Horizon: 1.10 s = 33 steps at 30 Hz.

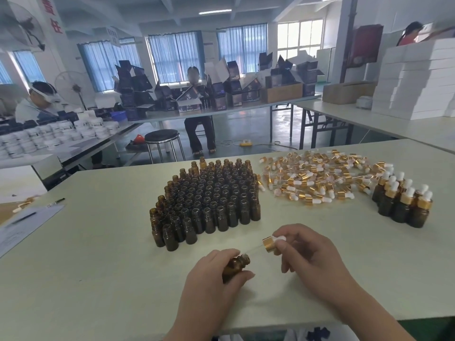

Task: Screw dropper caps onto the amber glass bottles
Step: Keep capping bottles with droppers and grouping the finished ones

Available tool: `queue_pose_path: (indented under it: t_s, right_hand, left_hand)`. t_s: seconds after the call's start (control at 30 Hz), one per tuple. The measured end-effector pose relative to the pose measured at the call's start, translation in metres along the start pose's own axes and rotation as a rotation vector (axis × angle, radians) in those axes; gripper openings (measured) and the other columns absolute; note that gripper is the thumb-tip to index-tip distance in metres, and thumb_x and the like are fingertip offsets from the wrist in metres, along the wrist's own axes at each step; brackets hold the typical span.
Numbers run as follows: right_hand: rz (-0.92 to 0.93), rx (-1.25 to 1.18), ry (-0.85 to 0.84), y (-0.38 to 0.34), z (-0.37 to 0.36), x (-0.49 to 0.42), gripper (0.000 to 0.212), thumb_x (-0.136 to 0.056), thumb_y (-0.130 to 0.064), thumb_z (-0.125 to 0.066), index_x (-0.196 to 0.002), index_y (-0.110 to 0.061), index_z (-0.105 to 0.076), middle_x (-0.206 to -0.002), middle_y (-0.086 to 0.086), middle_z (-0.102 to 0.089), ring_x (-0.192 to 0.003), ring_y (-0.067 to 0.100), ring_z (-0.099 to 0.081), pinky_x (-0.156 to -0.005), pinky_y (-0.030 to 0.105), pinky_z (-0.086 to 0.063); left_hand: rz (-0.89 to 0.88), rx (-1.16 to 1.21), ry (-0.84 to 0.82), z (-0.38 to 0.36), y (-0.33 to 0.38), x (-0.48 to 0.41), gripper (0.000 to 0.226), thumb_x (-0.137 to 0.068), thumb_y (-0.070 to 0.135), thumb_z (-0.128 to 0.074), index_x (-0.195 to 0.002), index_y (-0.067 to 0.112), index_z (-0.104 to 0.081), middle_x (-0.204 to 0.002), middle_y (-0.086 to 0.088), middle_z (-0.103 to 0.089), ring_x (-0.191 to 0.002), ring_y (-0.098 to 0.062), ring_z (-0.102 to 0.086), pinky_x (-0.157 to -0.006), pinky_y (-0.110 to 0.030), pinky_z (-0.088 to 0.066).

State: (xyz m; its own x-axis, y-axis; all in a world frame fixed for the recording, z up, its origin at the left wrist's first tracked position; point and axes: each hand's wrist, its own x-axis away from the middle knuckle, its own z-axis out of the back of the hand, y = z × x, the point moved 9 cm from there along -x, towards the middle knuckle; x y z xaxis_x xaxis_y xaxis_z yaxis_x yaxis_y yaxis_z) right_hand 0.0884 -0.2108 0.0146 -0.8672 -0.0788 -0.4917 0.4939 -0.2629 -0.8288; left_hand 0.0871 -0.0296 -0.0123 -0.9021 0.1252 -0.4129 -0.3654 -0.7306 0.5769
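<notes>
- From my remote seat I see my left hand (214, 285) low and near the front edge of the pale table (98, 267), back of the hand up, forearm coming in from the bottom; its fingers and thumb are curled round one amber bottle (234, 267), gripping the body.
- That bottle is tilted, lifted off the table, its open mouth pointing up and right toward the other hand; the glass is dark brown, and only the neck and shoulder show past the fingers.
- My right hand (310, 254) sits just right of it and slightly higher, wrist angled in from the lower right; thumb and forefinger pinch a dropper cap (270, 244) at its white rubber bulb, the other fingers loosely bent beneath.
- The cap has a shiny gold collar; its clear glass pipette (253, 251) slants down-left, the tip at the bottle's mouth; whether it is already inside I cannot tell; the collar is apart from the neck.
- Beyond the hands stands a tight block of open bottles (209, 193), upright and uncapped.
- Right of that block lies a loose heap of caps (315, 175), gold and white, scattered on their sides.
- At the far right a small cluster of capped bottles (403, 203) stands upright, close together.
</notes>
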Motion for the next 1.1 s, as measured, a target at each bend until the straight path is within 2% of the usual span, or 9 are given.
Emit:
queue_pose_path:
  t_s: [0.1, 0.37, 0.47, 0.6, 0.67, 0.77, 1.0, 1.1]
  right_hand:
    - [-0.031, -0.015, 0.035, 0.001, 0.006, -0.001, 0.012, -0.080, -0.040, -0.057, -0.089, -0.040, -0.066, -0.077, -0.002, -0.068, -0.054, 0.013, -0.063, -0.056, 0.026, -0.052]
    - [-0.051, 0.010, -0.035, 0.003, -0.001, 0.000, 0.015, -0.078, -0.047, -0.057, -0.090, -0.041, -0.065, -0.079, -0.003, -0.068, -0.056, 0.014, -0.065, -0.057, 0.024, -0.052]
    - [-0.066, 0.020, -0.075, 0.006, -0.005, 0.001, 0.009, -0.083, -0.037, -0.061, -0.089, -0.041, -0.065, -0.079, -0.005, -0.069, -0.055, 0.012, -0.065, -0.057, 0.020, -0.049]
    - [-0.081, 0.070, -0.150, 0.010, -0.012, 0.001, 0.030, -0.091, -0.012, -0.062, -0.092, -0.042, -0.066, -0.084, -0.008, -0.070, -0.060, 0.011, -0.066, -0.060, 0.024, -0.052]
    - [-0.089, 0.106, -0.184, 0.012, -0.014, 0.001, 0.035, -0.091, -0.009, -0.060, -0.093, -0.043, -0.066, -0.084, -0.009, -0.069, -0.062, 0.011, -0.067, -0.065, 0.030, -0.054]
    - [-0.104, 0.149, -0.213, 0.016, -0.017, 0.001, 0.035, -0.092, -0.012, -0.059, -0.094, -0.047, -0.065, -0.085, -0.011, -0.069, -0.064, 0.010, -0.067, -0.067, 0.029, -0.055]
    - [-0.098, 0.214, -0.246, 0.021, -0.021, 0.001, 0.019, -0.093, -0.032, -0.058, -0.091, -0.051, -0.063, -0.078, -0.016, -0.067, -0.061, 0.003, -0.060, -0.060, 0.013, -0.048]
    - [-0.083, 0.274, -0.259, 0.022, -0.022, 0.000, 0.010, -0.091, -0.045, -0.053, -0.090, -0.049, -0.062, -0.076, -0.020, -0.066, -0.059, 0.002, -0.055, -0.057, 0.012, -0.042]
  left_hand:
    - [0.009, 0.015, 0.002, 0.001, 0.000, 0.000, 0.034, -0.076, 0.046, -0.073, -0.107, 0.034, -0.063, -0.091, 0.023, -0.057, -0.090, 0.001, -0.052, -0.080, -0.008, -0.036]
    - [0.017, 0.027, 0.014, 0.003, 0.000, -0.001, 0.030, -0.078, 0.038, -0.074, -0.105, 0.033, -0.063, -0.089, 0.022, -0.056, -0.090, 0.001, -0.051, -0.081, -0.009, -0.037]
    - [0.007, 0.022, 0.017, 0.003, 0.000, -0.002, 0.032, -0.079, 0.033, -0.075, -0.109, 0.030, -0.064, -0.090, 0.023, -0.054, -0.091, -0.001, -0.052, -0.082, -0.008, -0.036]
    - [-0.026, 0.025, -0.001, 0.002, 0.004, -0.002, 0.039, -0.080, 0.024, -0.075, -0.116, 0.024, -0.064, -0.091, 0.025, -0.050, -0.090, -0.001, -0.052, -0.082, -0.005, -0.035]
    - [-0.051, 0.040, 0.000, 0.002, 0.006, -0.001, 0.041, -0.078, 0.020, -0.076, -0.117, 0.021, -0.064, -0.089, 0.025, -0.050, -0.086, 0.005, -0.050, -0.080, -0.003, -0.035]
    - [-0.067, 0.053, 0.004, 0.003, 0.009, 0.000, 0.041, -0.077, 0.021, -0.077, -0.116, 0.021, -0.065, -0.089, 0.025, -0.051, -0.084, 0.012, -0.049, -0.079, -0.003, -0.036]
    - [-0.117, 0.049, 0.016, 0.006, 0.014, 0.001, 0.030, -0.075, 0.020, -0.079, -0.103, 0.023, -0.068, -0.087, 0.021, -0.059, -0.094, 0.001, -0.051, -0.076, -0.014, -0.043]
    - [-0.136, 0.047, 0.020, 0.007, 0.016, 0.001, 0.031, -0.075, 0.020, -0.079, -0.104, 0.024, -0.069, -0.088, 0.023, -0.058, -0.095, 0.002, -0.051, -0.076, -0.011, -0.043]
